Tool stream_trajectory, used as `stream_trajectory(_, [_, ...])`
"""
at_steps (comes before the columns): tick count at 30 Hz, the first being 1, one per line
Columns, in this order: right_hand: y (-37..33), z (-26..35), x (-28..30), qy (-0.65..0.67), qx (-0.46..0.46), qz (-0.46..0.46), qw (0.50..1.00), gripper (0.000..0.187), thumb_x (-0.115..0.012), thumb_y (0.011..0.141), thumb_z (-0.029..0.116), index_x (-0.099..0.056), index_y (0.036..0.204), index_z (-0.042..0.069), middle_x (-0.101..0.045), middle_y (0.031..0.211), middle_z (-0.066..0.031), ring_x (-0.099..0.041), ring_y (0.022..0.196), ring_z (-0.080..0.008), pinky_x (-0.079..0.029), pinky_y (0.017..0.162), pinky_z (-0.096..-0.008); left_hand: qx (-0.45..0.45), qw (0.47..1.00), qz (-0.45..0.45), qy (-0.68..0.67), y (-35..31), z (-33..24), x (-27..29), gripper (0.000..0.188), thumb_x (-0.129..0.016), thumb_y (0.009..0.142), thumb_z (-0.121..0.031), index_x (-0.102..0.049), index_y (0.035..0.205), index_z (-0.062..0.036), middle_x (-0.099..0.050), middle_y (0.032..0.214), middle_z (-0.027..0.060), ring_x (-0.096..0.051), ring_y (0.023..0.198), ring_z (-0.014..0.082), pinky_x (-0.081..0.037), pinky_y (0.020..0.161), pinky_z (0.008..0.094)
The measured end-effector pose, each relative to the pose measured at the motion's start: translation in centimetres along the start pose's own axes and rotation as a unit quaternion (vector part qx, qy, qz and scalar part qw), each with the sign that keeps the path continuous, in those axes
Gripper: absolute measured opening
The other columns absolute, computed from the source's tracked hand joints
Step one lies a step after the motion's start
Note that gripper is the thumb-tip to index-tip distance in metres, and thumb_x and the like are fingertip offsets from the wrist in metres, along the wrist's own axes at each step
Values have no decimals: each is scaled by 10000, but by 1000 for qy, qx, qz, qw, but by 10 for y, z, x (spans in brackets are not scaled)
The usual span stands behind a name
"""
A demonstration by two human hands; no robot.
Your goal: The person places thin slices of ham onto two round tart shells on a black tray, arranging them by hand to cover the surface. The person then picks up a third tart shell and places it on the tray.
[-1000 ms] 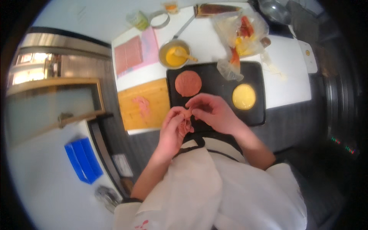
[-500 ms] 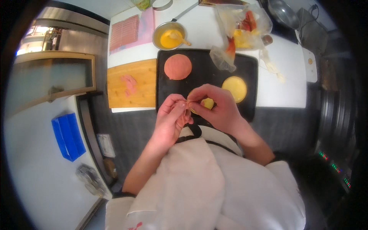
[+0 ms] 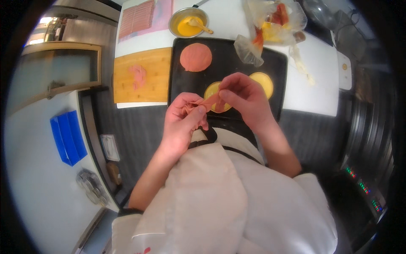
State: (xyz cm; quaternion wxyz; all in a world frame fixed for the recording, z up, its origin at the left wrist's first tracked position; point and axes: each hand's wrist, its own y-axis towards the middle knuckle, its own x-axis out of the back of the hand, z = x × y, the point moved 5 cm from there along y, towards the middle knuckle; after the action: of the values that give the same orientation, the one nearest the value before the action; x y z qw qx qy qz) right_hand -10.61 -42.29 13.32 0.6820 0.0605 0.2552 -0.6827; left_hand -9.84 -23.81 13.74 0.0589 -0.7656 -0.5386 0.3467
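My left hand [image 3: 182, 120] is closed round a crumpled bunch of thin pink slices that look like ham. A strip of pink ham [image 3: 211, 101] stretches from it to my right hand [image 3: 249, 101], whose thumb and fingertips pinch the other end. Both hands are over the near edge of a black baking tray [image 3: 232, 55]. Partly behind the strip and my right fingers lies one pale yellow round [image 3: 210, 92]. A second yellow round [image 3: 264, 84] is to its right, partly covered by my right hand. Farther back on the tray sits a pink-topped round [image 3: 196, 57].
Left of the tray is a wooden board [image 3: 156, 76] with pink scraps [image 3: 138, 76]. Behind stands a steel saucepan [image 3: 171, 21] holding yellow liquid and a wooden-handled utensil [image 3: 201, 26]. A pack of pink slices [image 3: 137, 19] lies far left. A clear plastic bag [image 3: 249, 51] overlaps the tray's back edge.
My hands have moved apart, drawing the pink strip out between them. The right hand has risen to the right, uncovering more of the nearer yellow round. The whole view has shifted slightly.
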Motion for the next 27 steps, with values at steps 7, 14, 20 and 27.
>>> stream_trajectory(7, [9,-21,35,-43,22,-75,996,159,-682,964,58,-643,1110,7,-677,958,-29,-648,834,-99,-526,746,-244,-5,998,-58,-15,-6,2,18,96,-577,1011,-26,-628,1086,-56,-692,954,69,-636,730,118,-562,650,290])
stream_trajectory(14, [46,-122,123,-270,-48,-81,958,179,-688,939,80,-668,1095,-4,-741,970,-89,-685,889,-137,-548,806,-294,11,991,-123,-48,-14,7,78,84,-636,1025,-136,-640,1088,-81,-701,963,30,-640,767,102,-565,685,256])
stream_trajectory(20, [69,-193,121,-418,-74,118,897,219,-725,883,126,-689,1065,9,-739,971,-129,-713,906,-253,-560,817,-364,49,977,-192,-81,-17,46,129,101,-667,1008,-141,-648,1095,-94,-719,972,21,-654,780,101,-561,694,261])
stream_trajectory(27, [94,-198,114,-587,-26,105,803,195,-666,881,148,-664,1066,89,-724,1020,-126,-689,1007,-356,-558,825,-449,62,973,-200,-98,-16,63,135,122,-655,1015,-129,-644,1131,-95,-729,993,29,-663,772,103,-564,694,270])
